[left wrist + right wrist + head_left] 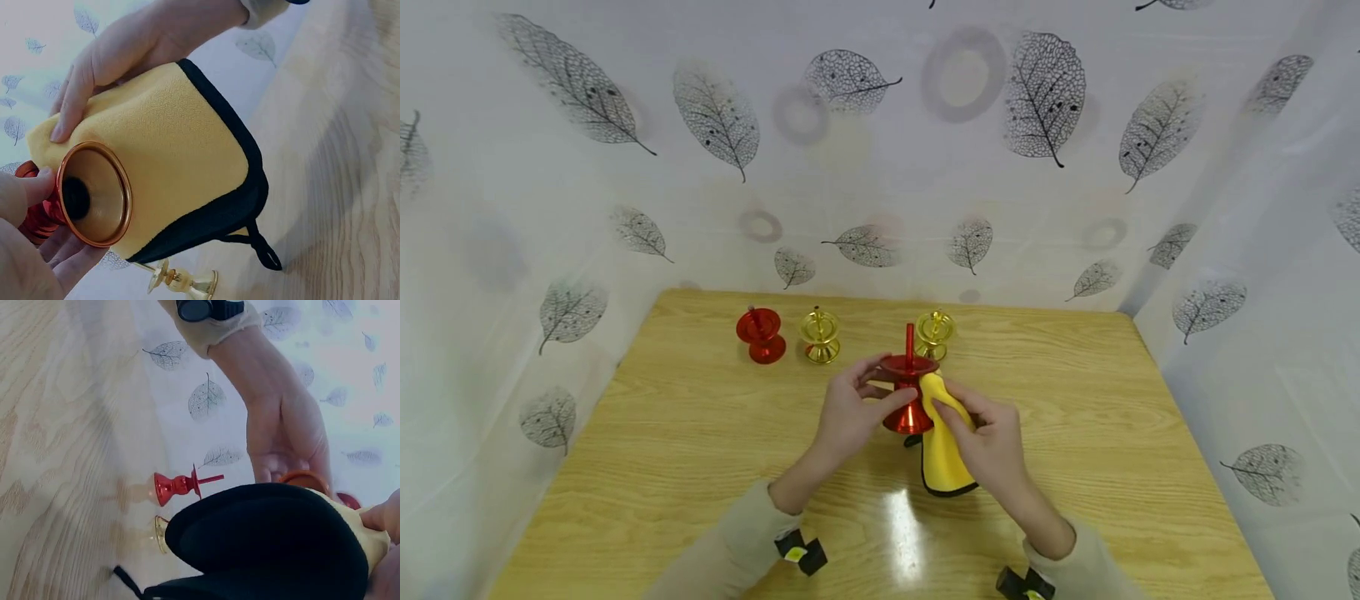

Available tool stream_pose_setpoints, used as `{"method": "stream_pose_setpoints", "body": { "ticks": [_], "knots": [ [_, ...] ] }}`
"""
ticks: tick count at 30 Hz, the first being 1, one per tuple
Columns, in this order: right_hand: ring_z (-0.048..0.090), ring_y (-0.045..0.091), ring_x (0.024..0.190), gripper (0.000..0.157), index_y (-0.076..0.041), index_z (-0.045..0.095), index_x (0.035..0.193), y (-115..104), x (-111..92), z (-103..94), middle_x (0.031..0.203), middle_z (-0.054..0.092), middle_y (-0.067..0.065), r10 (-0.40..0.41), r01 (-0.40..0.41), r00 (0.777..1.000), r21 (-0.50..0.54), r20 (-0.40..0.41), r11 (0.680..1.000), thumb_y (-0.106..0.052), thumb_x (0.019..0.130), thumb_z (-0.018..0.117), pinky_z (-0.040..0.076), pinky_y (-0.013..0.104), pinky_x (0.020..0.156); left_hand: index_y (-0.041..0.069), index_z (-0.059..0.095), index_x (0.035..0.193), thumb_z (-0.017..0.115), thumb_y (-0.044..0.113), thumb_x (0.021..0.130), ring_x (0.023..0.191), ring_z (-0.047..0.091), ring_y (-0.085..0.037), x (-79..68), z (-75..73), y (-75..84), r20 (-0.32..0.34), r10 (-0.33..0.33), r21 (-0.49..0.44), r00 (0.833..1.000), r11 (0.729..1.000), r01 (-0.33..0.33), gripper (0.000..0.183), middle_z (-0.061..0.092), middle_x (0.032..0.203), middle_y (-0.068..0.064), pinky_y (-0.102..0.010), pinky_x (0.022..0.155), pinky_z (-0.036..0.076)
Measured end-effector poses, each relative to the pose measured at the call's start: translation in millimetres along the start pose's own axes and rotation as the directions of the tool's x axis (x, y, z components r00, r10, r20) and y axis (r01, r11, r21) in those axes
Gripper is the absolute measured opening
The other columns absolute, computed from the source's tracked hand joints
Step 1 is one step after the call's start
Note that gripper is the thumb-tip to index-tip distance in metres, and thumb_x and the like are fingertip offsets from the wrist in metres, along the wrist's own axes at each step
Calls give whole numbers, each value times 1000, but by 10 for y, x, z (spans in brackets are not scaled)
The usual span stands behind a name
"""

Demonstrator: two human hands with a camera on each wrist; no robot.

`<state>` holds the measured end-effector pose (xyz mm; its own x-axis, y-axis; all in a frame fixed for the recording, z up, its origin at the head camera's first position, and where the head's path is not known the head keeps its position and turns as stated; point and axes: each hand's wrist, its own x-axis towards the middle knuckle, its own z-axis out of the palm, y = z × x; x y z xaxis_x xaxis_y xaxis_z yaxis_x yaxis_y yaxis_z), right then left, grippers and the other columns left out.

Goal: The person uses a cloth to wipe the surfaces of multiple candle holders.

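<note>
A shiny red candle holder [911, 408], with a thin spike on top, is gripped by my left hand [848, 408] above the table. Its hollow base [100, 194] faces the camera in the left wrist view. My right hand [992, 437] pinches a yellow cloth [946, 462] against the holder's right side. The cloth has a black edge, a dark reverse side [269, 537] and a small black loop [267, 253]. It hangs down below the right fingers and hides part of the holder in the right wrist view.
Along the back of the wooden table [700, 467] stand another red candle holder [764, 337], a gold one [820, 335] and a second gold one [934, 329], partly behind the held holder. A leaf-patterned curtain [880, 150] surrounds the table's back and sides.
</note>
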<state>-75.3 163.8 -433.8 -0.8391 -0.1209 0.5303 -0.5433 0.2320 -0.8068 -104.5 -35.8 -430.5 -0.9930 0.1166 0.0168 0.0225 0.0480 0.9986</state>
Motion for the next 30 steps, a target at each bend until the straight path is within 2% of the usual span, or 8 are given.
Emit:
{"method": "stream_pose_setpoints", "body": {
  "ticks": [3,6,13,19,24,26,30],
  "knots": [
    [71,-5,71,31,17,71,120,-27,-11,1,104,76,35,-18,18,1000,-39,0,999,18,89,70,58,16,56,2,63,141,86,14,89,87,75,-22,-2,1,-7,-7,4,8,1000,1000,-4,58,76,119,-18,-32,73,66],
    [71,-6,71,31,16,72,119,-25,-7,-8,103,76,34,-10,9,1000,-54,-4,998,17,89,71,59,17,56,1,63,140,84,13,90,89,76,-23,-3,-12,-17,21,-4,-7,1000,1000,4,56,76,121,-19,-32,77,66],
    [72,-4,70,29,17,70,120,79,11,-26,99,75,36,69,-69,998,49,1,996,16,92,67,60,20,56,0,61,141,80,13,94,93,78,-25,-28,-46,8,105,-38,-62,994,997,44,53,74,124,-24,-31,79,66],
    [71,-3,66,29,21,67,122,167,15,-12,95,73,39,73,-72,997,129,-1,989,18,93,63,59,21,53,2,62,141,80,13,94,95,78,-22,-52,-38,33,103,-61,-88,993,994,71,52,74,125,-23,-29,81,65],
    [73,-2,69,28,21,68,120,160,-2,13,99,72,40,83,-78,996,148,-23,986,18,92,64,60,21,55,2,62,142,82,13,93,93,77,-21,-59,-5,13,67,-39,-55,997,998,42,54,75,124,-21,-30,79,66],
    [74,-2,72,27,21,68,119,146,-9,19,101,76,33,98,-91,995,160,-35,983,18,92,66,61,20,57,2,62,142,83,15,92,91,77,-21,-70,12,5,42,-17,-21,999,1000,17,56,75,123,-20,-30,76,66],
    [74,-2,74,28,24,67,117,130,-26,16,106,80,1,90,-80,995,195,-44,978,21,90,66,60,17,60,1,62,142,86,17,89,88,76,-23,-102,41,14,-7,50,60,999,997,-49,60,77,118,-17,-28,73,65]
  ]
}}
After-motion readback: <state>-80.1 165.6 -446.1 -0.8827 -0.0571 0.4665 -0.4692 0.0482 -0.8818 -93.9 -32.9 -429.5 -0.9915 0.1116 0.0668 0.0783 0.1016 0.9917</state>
